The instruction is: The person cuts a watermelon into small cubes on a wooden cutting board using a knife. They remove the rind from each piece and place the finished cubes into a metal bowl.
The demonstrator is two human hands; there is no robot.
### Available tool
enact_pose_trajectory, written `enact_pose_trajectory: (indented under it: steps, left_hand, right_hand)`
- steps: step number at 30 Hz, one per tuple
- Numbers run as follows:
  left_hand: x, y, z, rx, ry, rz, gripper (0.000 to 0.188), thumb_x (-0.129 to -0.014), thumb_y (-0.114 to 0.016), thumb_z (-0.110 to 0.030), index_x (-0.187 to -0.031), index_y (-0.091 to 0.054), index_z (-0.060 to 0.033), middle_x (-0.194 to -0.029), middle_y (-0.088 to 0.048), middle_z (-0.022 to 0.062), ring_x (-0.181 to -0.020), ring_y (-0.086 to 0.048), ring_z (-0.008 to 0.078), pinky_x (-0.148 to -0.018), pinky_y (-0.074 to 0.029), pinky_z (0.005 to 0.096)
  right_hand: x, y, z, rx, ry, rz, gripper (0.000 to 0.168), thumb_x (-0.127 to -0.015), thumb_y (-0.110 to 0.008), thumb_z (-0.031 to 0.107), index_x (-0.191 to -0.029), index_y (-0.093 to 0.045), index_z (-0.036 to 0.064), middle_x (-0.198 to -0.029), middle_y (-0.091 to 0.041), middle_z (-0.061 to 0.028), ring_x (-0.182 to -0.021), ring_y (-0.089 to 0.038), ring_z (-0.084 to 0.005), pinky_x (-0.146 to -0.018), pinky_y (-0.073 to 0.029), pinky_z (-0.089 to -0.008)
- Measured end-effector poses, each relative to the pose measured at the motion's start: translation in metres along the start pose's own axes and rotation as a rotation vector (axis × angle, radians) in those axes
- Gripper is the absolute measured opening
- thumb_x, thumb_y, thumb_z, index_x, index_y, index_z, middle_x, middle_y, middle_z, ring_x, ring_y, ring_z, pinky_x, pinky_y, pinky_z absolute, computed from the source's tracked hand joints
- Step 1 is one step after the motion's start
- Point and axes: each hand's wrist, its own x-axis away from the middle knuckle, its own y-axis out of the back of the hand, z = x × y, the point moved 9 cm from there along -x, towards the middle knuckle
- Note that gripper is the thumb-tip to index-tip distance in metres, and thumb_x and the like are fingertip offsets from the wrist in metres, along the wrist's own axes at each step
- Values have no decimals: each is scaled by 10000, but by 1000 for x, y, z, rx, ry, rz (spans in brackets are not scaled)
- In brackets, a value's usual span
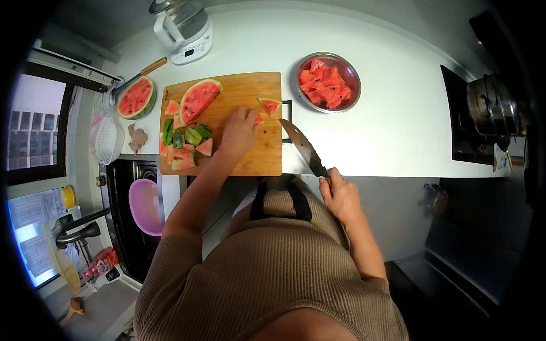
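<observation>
My right hand (342, 197) grips the handle of a kitchen knife (308, 149). Its broad, wet-looking blade points up and left, the tip just off the right edge of a bamboo cutting board (247, 164). On the board, the fingers of my left hand (239, 130) close over a small watermelon piece (259, 120), mostly hidden beneath them. A watermelon wedge with rind (269, 106) lies just right of those fingers. Farther left rests a large cut slab of watermelon (199, 101). Several rind offcuts (183, 154) are heaped at the board's lower left.
A steel bowl (359, 87) of watermelon chunks (326, 85) stands right of the board. Left are a cut watermelon half (137, 99), a white plastic basket (110, 140) and a sink with a pink basin (145, 209). Behind is an electric kettle (187, 34); far right, a pot (490, 104) on a cooktop.
</observation>
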Motion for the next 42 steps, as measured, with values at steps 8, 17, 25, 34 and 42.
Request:
enact_pose_trajectory:
  steps: [8, 17, 25, 34, 42]
  left_hand:
    - [-7, -27, 28, 199, 146, 82, 222, -817, -576, -85, -1025, -519, -35, -1040, -496, 176, -974, -511, 357, -832, -438, 430]
    - [46, -9, 40, 330, 129, -198, 288, -773, -605, -25, -1037, -491, -29, -1057, -507, 171, -977, -504, 376, -836, -431, 422]
    - [56, -7, 47, 385, 227, -251, 299, -767, -629, -61, -1041, -513, -35, -1078, -510, 156, -1007, -509, 360, -857, -437, 409]
    - [50, -9, 46, 299, 137, -252, 282, -775, -599, -65, -1050, -539, -49, -1051, -510, 150, -987, -512, 359, -847, -437, 419]
    - [48, -6, 44, 318, 119, -250, 261, -801, -584, -65, -1056, -543, -26, -1038, -516, 152, -974, -511, 361, -845, -429, 415]
  right_hand:
    - [9, 0, -8, 7, -54, 11, 181, -865, -556, 194, -850, -461, 42, -696, -613, -165, -603, -595, -376, -534, -472, -455]
    - [-6, -19, 13, 16, -17, 64, 180, -856, -566, 176, -851, -448, 40, -679, -611, -158, -590, -593, -379, -533, -476, -452]
    - [-29, -45, 54, 106, 58, 204, 193, -889, -523, 215, -901, -456, 34, -783, -622, -191, -624, -611, -385, -557, -500, -468]
    - [-37, -59, 83, 253, 121, 232, 185, -887, -523, 203, -895, -464, 28, -781, -605, -192, -626, -617, -376, -556, -519, -445]
    - [-37, -61, 92, 301, 93, 259, 155, -898, -497, 177, -893, -458, 27, -771, -598, -181, -636, -627, -356, -557, -530, -426]
